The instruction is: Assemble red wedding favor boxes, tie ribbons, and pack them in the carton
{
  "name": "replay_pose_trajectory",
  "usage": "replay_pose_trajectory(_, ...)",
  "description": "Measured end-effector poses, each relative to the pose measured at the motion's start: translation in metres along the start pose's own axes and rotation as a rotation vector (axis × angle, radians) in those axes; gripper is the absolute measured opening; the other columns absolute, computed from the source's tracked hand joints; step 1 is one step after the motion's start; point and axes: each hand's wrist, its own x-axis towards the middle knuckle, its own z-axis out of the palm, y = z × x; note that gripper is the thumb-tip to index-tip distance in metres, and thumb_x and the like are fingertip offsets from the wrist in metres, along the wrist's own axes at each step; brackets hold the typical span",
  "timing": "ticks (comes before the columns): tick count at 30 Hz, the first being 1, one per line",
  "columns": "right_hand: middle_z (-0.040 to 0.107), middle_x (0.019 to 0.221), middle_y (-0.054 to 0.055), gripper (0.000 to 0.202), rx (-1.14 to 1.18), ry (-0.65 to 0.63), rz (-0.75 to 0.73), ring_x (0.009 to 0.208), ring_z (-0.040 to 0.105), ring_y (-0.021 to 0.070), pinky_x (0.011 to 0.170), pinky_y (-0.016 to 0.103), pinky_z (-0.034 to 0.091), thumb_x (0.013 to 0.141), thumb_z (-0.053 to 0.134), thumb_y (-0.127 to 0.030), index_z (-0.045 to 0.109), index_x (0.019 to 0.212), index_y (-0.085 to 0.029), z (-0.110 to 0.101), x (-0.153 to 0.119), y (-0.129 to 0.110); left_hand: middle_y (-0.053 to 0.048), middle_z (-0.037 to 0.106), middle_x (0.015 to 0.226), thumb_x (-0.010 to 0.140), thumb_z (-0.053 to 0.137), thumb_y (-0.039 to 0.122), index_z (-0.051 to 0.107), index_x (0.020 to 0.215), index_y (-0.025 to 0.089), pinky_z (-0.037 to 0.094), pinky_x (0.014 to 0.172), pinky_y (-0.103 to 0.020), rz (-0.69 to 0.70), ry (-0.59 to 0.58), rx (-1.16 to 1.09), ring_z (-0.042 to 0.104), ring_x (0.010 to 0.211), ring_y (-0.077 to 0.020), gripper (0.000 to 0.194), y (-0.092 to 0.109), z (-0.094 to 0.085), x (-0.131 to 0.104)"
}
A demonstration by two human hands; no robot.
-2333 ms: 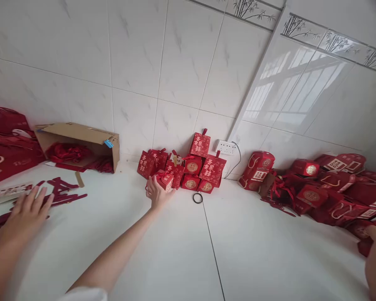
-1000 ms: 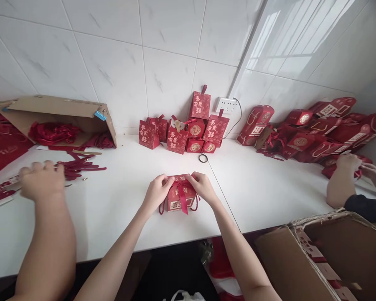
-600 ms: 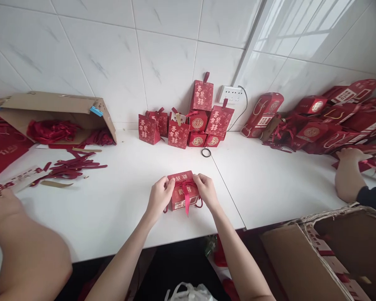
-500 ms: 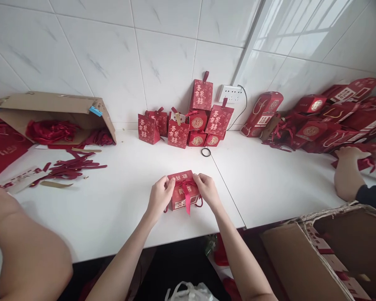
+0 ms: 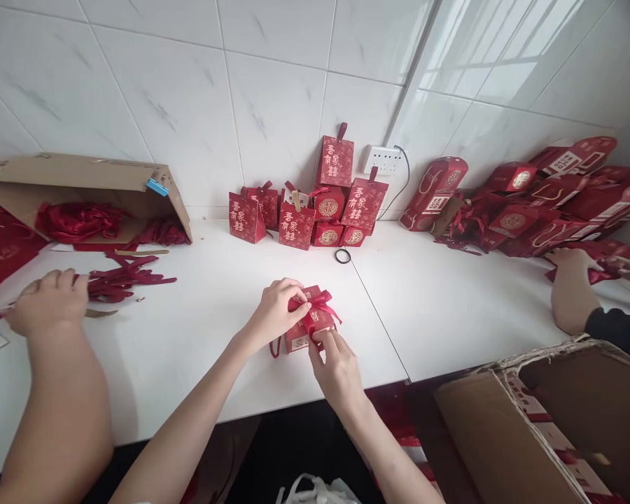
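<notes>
A small red gift box (image 5: pixel 297 339) with pale printed characters lies on the white table in front of me. A bright red ribbon (image 5: pixel 323 302) crosses its top, looped at the upper right. My left hand (image 5: pixel 282 308) pinches the ribbon near the loop, over the box's upper left part. At the box's lower right edge, my right hand (image 5: pixel 337 367) has thumb and fingers closed on a lower part of the ribbon, partly hidden by the fingers. A dark red cord handle sticks out at the box's left side.
Finished-looking red boxes (image 5: pixel 295 227) stand by the wall, with a black ring (image 5: pixel 342 256) before them. Dark red straps (image 5: pixel 123 280) lie left beside another person's hand (image 5: pixel 50 301). A cardboard carton (image 5: pixel 470 420) sits front right; a co-worker's hand (image 5: pixel 572 269) touches piled boxes.
My hands have left the box's two upper corners and now grip the ribbon, the right one lower. The person at left has reached forward to the straps.
</notes>
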Motion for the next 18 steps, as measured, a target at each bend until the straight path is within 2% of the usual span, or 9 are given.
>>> replay_pose_trajectory(2, 0.057, 0.063, 0.001, 0.013, -0.013, 0.059, -0.075, 0.054, 0.051, 0.0126, 0.049, 0.023, 0.041, 0.089, 0.048, -0.014, 0.049, 0.077, -0.019, 0.003, 0.003, -0.004, -0.003, 0.061, 0.104, 0.081, 0.056, 0.026, 0.058, 0.074, 0.021, 0.038, 0.099, -0.045, -0.023, 0.023, -0.028, 0.055, 0.105, -0.0230, 0.008, -0.001, 0.003, -0.001)
replay_pose_trajectory(5, 0.054, 0.058, 0.000, 0.018, -0.048, 0.073, -0.174, 0.053, 0.049, 0.0131, 0.053, 0.026, 0.041, 0.087, 0.051, -0.011, 0.049, 0.070, -0.019, 0.008, 0.005, -0.018, -0.004, 0.060, 0.103, 0.080, 0.055, 0.026, 0.058, 0.074, 0.021, 0.038, 0.100, -0.044, -0.045, 0.058, -0.096, 0.056, 0.104, -0.0225, 0.008, -0.005, 0.008, -0.002)
replay_pose_trajectory(8, 0.057, 0.061, 0.001, 0.019, 0.003, 0.006, -0.221, 0.055, 0.051, 0.0132, 0.057, 0.027, 0.042, 0.086, 0.049, -0.008, 0.052, 0.070, -0.018, 0.006, 0.006, -0.029, -0.005, 0.057, 0.105, 0.079, 0.056, 0.028, 0.057, 0.074, 0.021, 0.039, 0.100, -0.042, -0.070, 0.040, -0.211, 0.057, 0.104, -0.0217, 0.009, -0.012, 0.013, -0.001)
replay_pose_trajectory(10, 0.058, 0.063, 0.001, 0.016, 0.181, -0.080, -0.193, 0.056, 0.051, 0.0126, 0.059, 0.027, 0.043, 0.087, 0.049, -0.015, 0.053, 0.071, -0.018, -0.002, 0.011, -0.026, -0.005, 0.055, 0.106, 0.078, 0.056, 0.030, 0.057, 0.074, 0.021, 0.038, 0.101, -0.043, -0.082, 0.013, -0.259, 0.056, 0.106, -0.0221, 0.010, -0.015, 0.014, 0.000)
replay_pose_trajectory(12, 0.057, 0.062, 0.000, 0.019, 0.365, -0.110, -0.032, 0.056, 0.051, 0.0123, 0.058, 0.026, 0.042, 0.089, 0.047, -0.023, 0.053, 0.071, -0.019, -0.015, 0.020, -0.011, -0.005, 0.055, 0.107, 0.079, 0.056, 0.032, 0.057, 0.075, 0.021, 0.036, 0.103, -0.044, -0.082, -0.008, -0.279, 0.054, 0.109, -0.0228, 0.012, -0.016, 0.013, 0.000)
replay_pose_trajectory(15, 0.060, 0.073, 0.004, 0.026, 0.400, -0.071, 0.394, 0.067, 0.055, 0.0156, 0.063, 0.028, 0.043, 0.091, 0.041, -0.035, 0.055, 0.075, -0.019, -0.027, 0.040, 0.027, -0.004, 0.054, 0.107, 0.080, 0.056, 0.034, 0.057, 0.076, 0.022, 0.036, 0.104, -0.044, -0.072, -0.023, -0.311, 0.053, 0.110, -0.0227, 0.013, -0.016, 0.012, -0.001)
replay_pose_trajectory(16, 0.062, 0.080, 0.006, 0.030, 0.395, -0.121, 0.511, 0.073, 0.056, 0.0172, 0.067, 0.029, 0.043, 0.090, 0.041, -0.040, 0.057, 0.078, -0.019, -0.027, 0.046, 0.039, -0.004, 0.054, 0.107, 0.079, 0.057, 0.034, 0.057, 0.077, 0.022, 0.036, 0.104, -0.044, -0.067, -0.022, -0.320, 0.053, 0.110, -0.0226, 0.013, -0.016, 0.012, -0.001)
replay_pose_trajectory(18, 0.062, 0.082, 0.006, 0.039, 0.448, -0.322, 0.666, 0.076, 0.056, 0.0186, 0.069, 0.031, 0.041, 0.087, 0.041, -0.050, 0.059, 0.075, -0.018, -0.025, 0.054, 0.059, -0.004, 0.054, 0.107, 0.079, 0.057, 0.034, 0.057, 0.077, 0.022, 0.036, 0.104, -0.044, -0.069, -0.019, -0.330, 0.053, 0.111, -0.0226, 0.012, -0.017, 0.012, -0.002)
